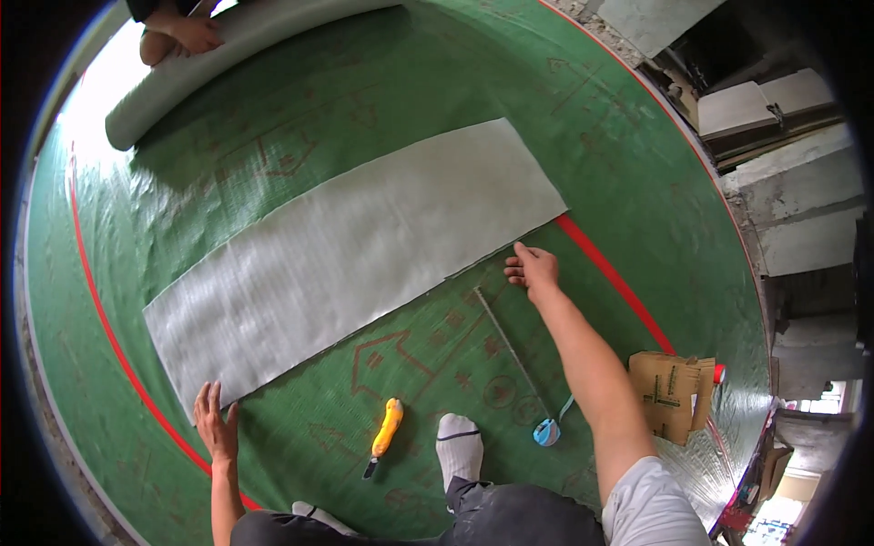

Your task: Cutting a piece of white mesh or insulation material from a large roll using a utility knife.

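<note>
Two hands rest at the near long edge of a grey rectangular sheet that lies flat on a green printed ground cover. The left hand is open, fingers spread, palm down on the cover at the sheet's near left corner. The right hand is loosely curled, fingertips touching the sheet's edge near its right corner, gripping nothing. From just beside the right hand a metal tape blade runs back to a blue tape measure near the person's socked foot. A yellow utility knife lies between the hands, apart from both. A flattened cardboard box sits to the right. Far off, another person's hand rests on a grey roll.
</note>
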`<state>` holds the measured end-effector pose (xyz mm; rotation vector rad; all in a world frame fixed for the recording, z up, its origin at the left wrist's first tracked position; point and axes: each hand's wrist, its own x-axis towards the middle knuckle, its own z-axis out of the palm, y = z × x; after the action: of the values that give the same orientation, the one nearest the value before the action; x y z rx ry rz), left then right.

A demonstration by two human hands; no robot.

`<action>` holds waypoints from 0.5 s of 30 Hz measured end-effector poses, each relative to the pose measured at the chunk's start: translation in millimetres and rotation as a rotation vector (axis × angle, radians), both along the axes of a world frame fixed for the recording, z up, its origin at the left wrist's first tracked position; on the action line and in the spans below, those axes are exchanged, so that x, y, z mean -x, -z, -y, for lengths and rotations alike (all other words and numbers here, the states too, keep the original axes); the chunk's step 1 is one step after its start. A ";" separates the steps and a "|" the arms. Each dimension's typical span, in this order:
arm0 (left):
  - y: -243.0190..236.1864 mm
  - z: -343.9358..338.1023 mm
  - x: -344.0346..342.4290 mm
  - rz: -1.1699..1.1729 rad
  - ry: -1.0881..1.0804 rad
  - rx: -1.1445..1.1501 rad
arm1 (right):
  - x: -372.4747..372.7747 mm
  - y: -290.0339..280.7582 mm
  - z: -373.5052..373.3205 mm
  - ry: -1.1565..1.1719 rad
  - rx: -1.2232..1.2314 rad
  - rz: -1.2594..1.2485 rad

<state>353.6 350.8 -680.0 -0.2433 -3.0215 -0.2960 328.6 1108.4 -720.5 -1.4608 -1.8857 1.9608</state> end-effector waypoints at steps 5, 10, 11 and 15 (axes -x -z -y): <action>13.7 8.4 -0.1 0.125 0.022 0.039 | 19.1 6.8 -1.3 0.266 0.133 -0.015; 5.6 15.4 3.3 0.166 0.040 0.028 | 39.7 25.1 -12.4 0.267 0.138 0.029; 2.2 16.6 4.7 0.178 0.022 0.032 | 41.6 30.3 -9.4 0.240 0.114 0.033; -8.0 -2.1 19.8 0.165 0.058 0.091 | 37.8 26.4 -23.8 0.166 0.080 -0.035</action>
<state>333.8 352.9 -671.9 -0.3296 -3.1995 -0.1926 290.8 1132.2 -746.9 -1.5379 -1.6322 1.9923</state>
